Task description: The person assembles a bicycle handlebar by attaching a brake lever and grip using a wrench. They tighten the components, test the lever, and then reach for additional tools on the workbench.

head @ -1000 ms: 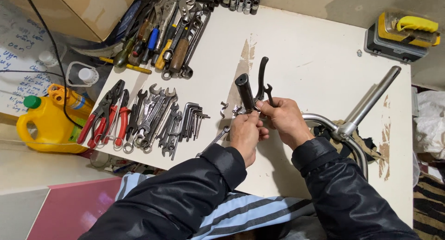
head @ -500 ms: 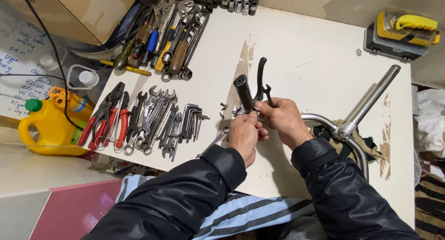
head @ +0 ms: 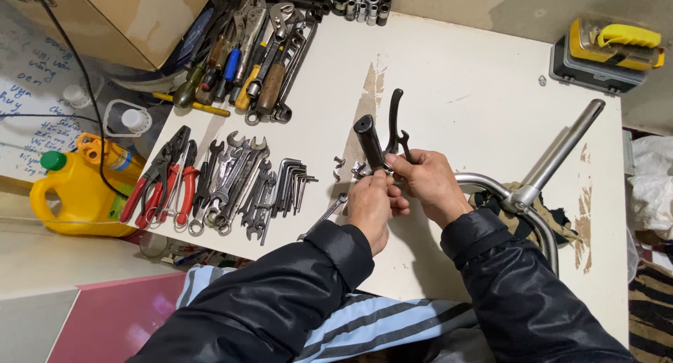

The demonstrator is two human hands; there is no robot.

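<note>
Thing: a black metal brake lever with its rubber-sleeved grip [head: 378, 144], held above the white tabletop [head: 477, 76], beside the curved chrome handlebar [head: 519, 195].
Handling: judged stiff, fairly light, awkwardly shaped; best held at the clamp.
Left hand [head: 371, 205]: fingertips pinching small hardware at the lever's base.
Right hand [head: 427, 183]: fingers closed around the clamp, lever rising above the knuckles.

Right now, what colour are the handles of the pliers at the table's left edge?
Red, on the pliers; the head view shows them best.
</note>
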